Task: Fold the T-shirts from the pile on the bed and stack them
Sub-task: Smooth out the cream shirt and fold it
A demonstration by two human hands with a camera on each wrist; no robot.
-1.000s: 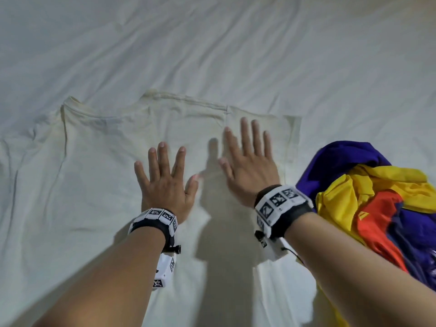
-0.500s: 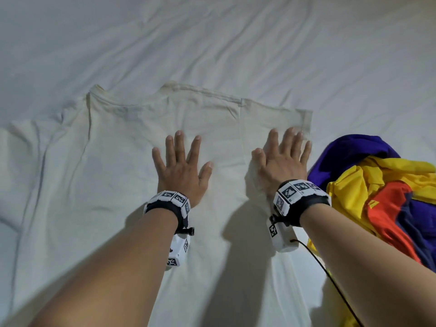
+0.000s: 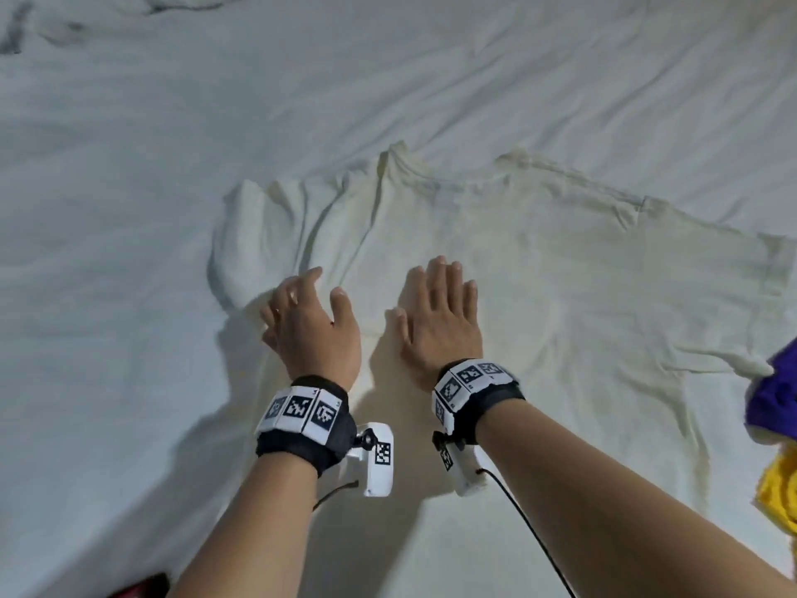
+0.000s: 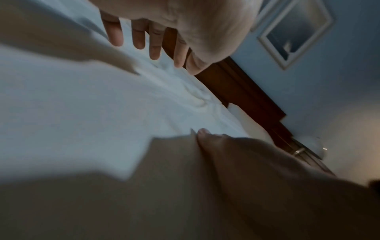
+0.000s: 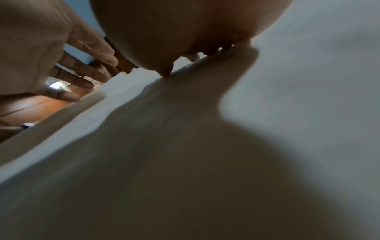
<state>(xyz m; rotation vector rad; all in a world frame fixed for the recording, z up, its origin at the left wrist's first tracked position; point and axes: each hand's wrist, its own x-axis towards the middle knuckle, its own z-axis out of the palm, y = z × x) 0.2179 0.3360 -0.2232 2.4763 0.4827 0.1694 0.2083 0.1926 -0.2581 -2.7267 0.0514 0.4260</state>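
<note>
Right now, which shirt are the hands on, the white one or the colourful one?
The white T-shirt, spread flat on the bed. The right hand lies flat on it; the left hand hovers at its edge. The colourful pile sits untouched at the right.

Cream T-shirt (image 3: pixel 539 295) matt creased cloth; bedsheet (image 3: pixel 215 101) matt wrinkled cloth; headboard (image 4: pixel 242 91) glossy wood.
</note>
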